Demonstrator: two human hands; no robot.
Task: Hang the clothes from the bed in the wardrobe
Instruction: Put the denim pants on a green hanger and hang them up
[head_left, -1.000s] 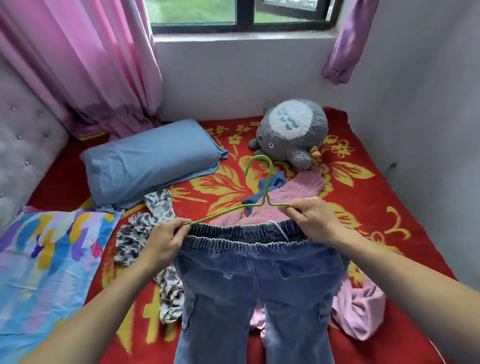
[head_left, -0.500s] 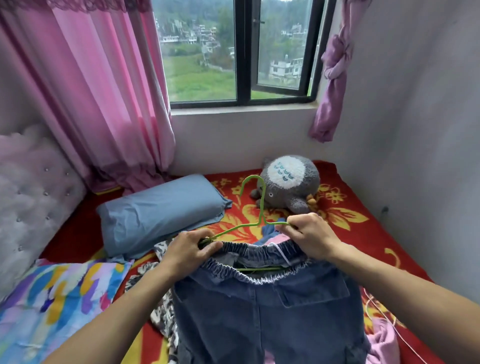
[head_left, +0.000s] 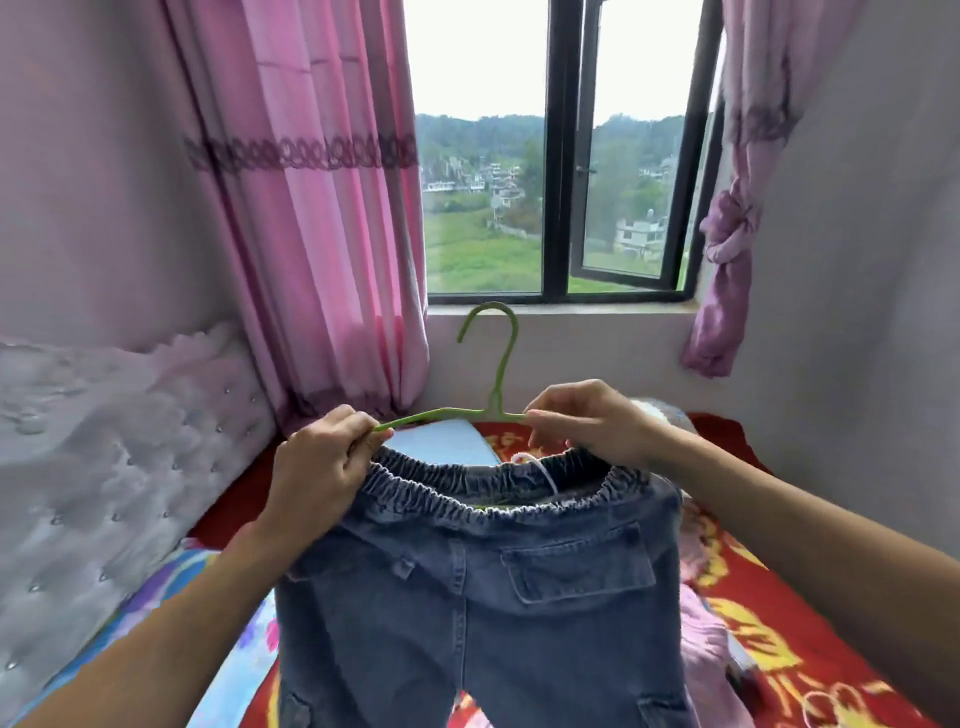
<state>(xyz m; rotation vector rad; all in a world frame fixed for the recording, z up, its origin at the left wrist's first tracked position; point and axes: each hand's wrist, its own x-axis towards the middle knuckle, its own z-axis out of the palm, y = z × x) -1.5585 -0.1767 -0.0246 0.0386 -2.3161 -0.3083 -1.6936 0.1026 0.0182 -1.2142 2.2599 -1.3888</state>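
1 green hanger (head_left: 447, 413), 1 pr jeans (head_left: 483, 597), both held up above bed (head_left: 779, 623). L hand (head_left: 322, 462) pinches hanger's left end w/ waistband; R hand (head_left: 587, 421) pinches hanger's right arm. 2 pink curtains (head_left: 322, 234) flank 1 window (head_left: 478, 208).

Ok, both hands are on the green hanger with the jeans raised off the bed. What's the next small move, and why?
Probably slide the right hand up to the neck of the green hanger. The jeans look seated, waistband over the hanger arms; the left hand grips arm and waistband; no wardrobe is in view, so a one-handed hold lets you turn and carry.
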